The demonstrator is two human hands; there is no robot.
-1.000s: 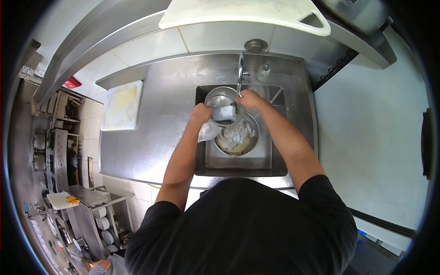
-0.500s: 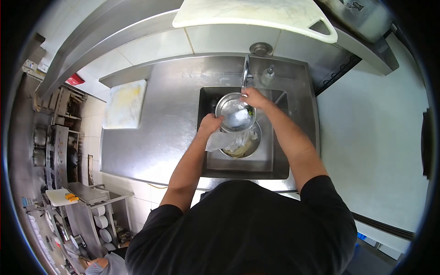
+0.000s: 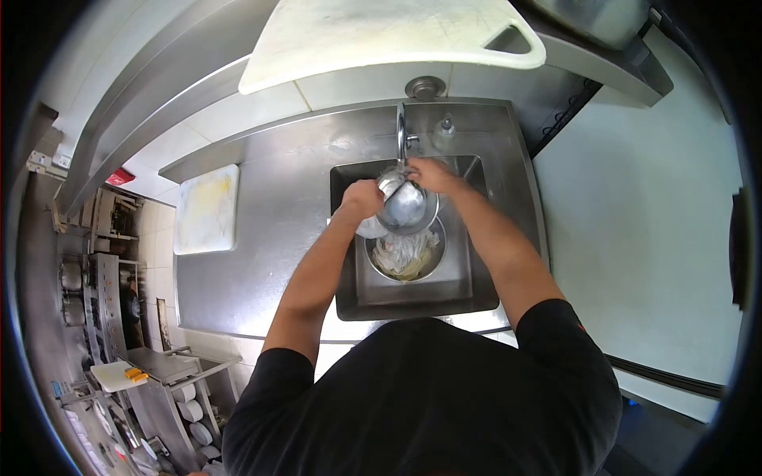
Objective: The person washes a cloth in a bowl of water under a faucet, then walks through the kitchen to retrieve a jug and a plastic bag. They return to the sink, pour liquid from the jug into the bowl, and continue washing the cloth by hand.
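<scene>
Both hands are over the sink (image 3: 381,300), just under the faucet (image 3: 402,131). My left hand (image 3: 363,198) is closed on the left rim of a round metal bowl (image 3: 431,216). At the bowl's back right, my right hand (image 3: 432,174) has its fingers curled near the rim below the spout; what they hold is blurred. A shiny, pale shape (image 3: 406,204) shows inside the bowl. Below it in the sink sits a second metal bowl (image 3: 429,274) with pale, strip-like contents (image 3: 403,255) and some clear plastic.
A stained white cutting board (image 3: 207,210) lies on the steel counter (image 3: 270,230) at the left. Behind the faucet stands a clear bottle (image 3: 444,133). Another large board (image 3: 381,40) rests on the overhead shelf. A pale surface (image 3: 635,222) extends along the right.
The held bowl has tilted, and my left hand has shifted inward over its rim. More of the lower bowl's contents now show. The whole view has shifted slightly.
</scene>
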